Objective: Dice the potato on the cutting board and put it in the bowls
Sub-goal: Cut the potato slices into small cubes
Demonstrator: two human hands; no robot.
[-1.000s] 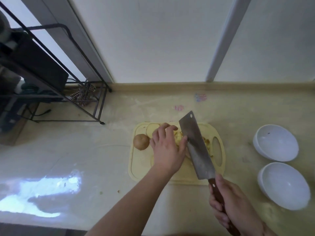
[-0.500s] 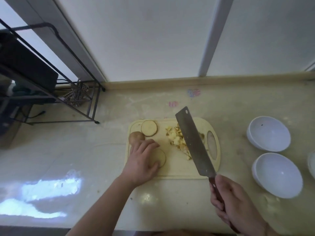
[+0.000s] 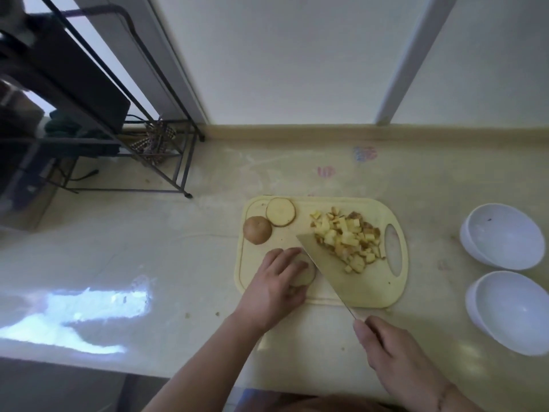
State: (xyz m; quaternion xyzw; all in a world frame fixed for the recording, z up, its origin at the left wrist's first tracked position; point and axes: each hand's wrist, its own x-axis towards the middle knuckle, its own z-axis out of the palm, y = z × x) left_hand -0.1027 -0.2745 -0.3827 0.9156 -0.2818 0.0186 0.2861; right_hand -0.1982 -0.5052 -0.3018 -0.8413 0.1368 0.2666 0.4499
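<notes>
A pale yellow cutting board (image 3: 377,289) lies on the counter. My left hand (image 3: 274,286) presses a round potato slice (image 3: 306,276) flat at the board's near left. My right hand (image 3: 389,349) grips the cleaver's handle; the cleaver blade (image 3: 332,269) stands on the board right beside that slice. A heap of diced potato (image 3: 347,237) lies at the board's right. A second slice (image 3: 280,216) and a brown potato end (image 3: 257,229) sit at the far left corner. Two white bowls, the far bowl (image 3: 505,236) and the near bowl (image 3: 514,310), stand to the right.
A black wire rack (image 3: 124,138) with dark items stands at the back left of the counter. The wall and its beige skirting (image 3: 297,132) run along the back. The counter's front edge is near my arms.
My left hand stayed on the near slice. The cleaver tilted down from a raised position over the dice until its edge met the board beside my fingers.
</notes>
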